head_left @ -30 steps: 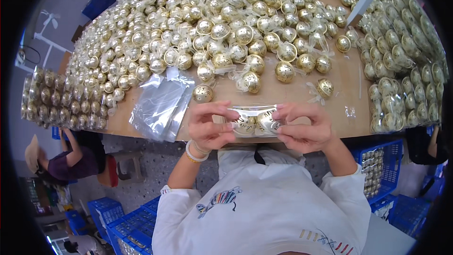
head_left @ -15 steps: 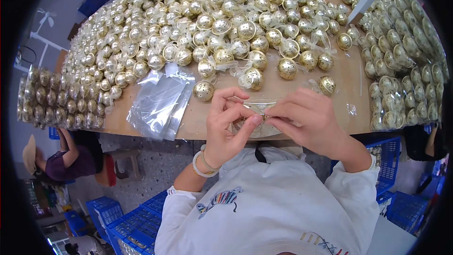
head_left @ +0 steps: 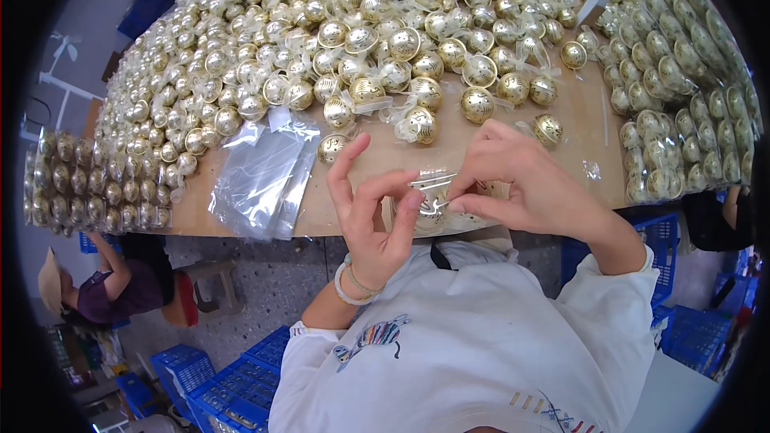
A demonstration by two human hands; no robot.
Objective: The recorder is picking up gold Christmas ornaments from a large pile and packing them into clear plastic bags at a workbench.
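Observation:
A clear plastic bag (head_left: 434,216) with gold balls in it lies at the table's near edge, between my hands and partly hidden by them. My right hand (head_left: 513,184) pinches the bag's upper edge between thumb and fingers, where shiny creases of film show. On the bag's left side is my left hand (head_left: 373,208), its thumb and fingers apart and one finger raised. Its thumb tip is close to the film; whether it touches cannot be made out. Just beyond my hands sit loose gold balls with pale ribbons, among them one patterned gold ball (head_left: 419,125).
A large heap of gold balls (head_left: 345,36) covers the far table. Flat clear bags (head_left: 265,172) lie to the left. Packed balls are stacked at left (head_left: 96,180) and right (head_left: 690,144). Blue crates (head_left: 241,385) stand below; a person in purple (head_left: 108,293) sits at left.
My hands have drawn slightly apart. The left thumb has pulled back from the right fingertips and a left finger has risen. The whole view has shifted a little.

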